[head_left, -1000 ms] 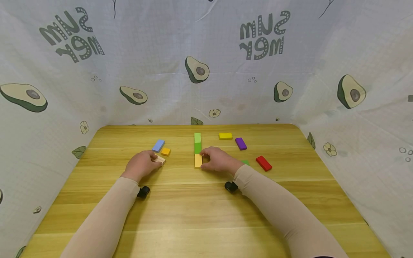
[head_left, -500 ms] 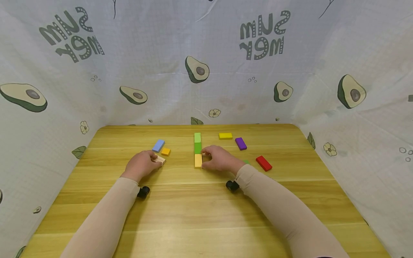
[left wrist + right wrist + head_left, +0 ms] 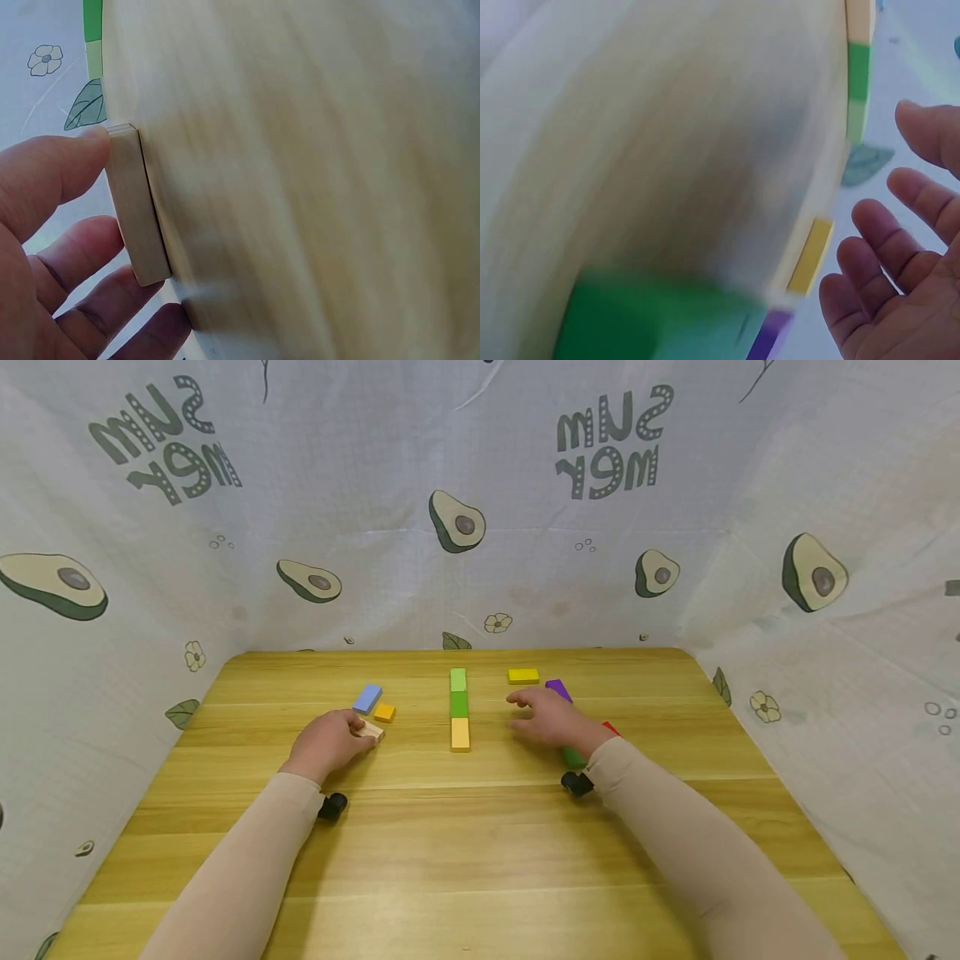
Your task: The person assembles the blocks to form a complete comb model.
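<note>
A: Where does the work stand?

B: A line of three blocks sits mid-table: light green block (image 3: 458, 679), dark green block (image 3: 458, 704), pale orange block (image 3: 460, 734). The right hand (image 3: 553, 720) hovers with fingers spread and empty, near the purple block (image 3: 557, 688) and yellow block (image 3: 523, 676).

A: And the left hand (image 3: 327, 744)?

B: It pinches a cream block (image 3: 372, 730) lying on the table (image 3: 465, 852). I judge the next piece must butt squarely against the line's near end
</note>
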`<move>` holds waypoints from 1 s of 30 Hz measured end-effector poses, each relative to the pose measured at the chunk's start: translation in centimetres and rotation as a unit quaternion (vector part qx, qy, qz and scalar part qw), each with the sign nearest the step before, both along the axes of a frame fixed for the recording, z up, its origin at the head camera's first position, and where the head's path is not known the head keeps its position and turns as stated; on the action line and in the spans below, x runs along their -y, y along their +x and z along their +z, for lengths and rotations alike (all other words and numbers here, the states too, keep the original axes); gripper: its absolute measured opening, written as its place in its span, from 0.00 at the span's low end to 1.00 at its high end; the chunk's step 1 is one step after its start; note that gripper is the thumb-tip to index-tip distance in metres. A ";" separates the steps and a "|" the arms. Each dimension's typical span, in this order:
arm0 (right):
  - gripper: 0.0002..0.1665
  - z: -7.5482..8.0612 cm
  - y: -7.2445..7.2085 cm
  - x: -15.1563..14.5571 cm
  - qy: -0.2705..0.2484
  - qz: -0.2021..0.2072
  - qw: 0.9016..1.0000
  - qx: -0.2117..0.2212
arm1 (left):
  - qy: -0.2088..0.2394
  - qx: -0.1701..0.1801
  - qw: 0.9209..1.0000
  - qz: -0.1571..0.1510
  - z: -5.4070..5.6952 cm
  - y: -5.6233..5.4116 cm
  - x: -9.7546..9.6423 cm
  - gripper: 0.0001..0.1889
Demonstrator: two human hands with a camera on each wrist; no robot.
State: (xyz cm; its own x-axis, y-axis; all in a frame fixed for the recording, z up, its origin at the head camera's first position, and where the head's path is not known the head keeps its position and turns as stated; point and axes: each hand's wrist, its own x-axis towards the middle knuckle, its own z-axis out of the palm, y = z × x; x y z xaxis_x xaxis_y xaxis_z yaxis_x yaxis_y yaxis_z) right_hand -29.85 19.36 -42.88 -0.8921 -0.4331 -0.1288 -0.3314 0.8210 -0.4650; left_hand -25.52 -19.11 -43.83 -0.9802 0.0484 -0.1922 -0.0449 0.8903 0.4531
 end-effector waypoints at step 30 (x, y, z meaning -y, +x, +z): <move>0.41 -0.1 2.7 -14.8 0.021 -0.056 0.996 0.058 | 0.002 0.007 1.000 -0.015 0.1 0.0 0.2 0.26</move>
State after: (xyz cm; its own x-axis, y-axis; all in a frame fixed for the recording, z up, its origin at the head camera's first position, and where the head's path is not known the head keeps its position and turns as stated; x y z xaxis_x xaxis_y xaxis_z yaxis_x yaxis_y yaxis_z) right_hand -27.12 34.18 -42.94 -0.9126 -0.3231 -0.2506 -0.1820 0.8698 -0.4585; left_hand -25.53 -19.29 -43.69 -0.9753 0.0791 -0.2063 -0.0244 0.8895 0.4562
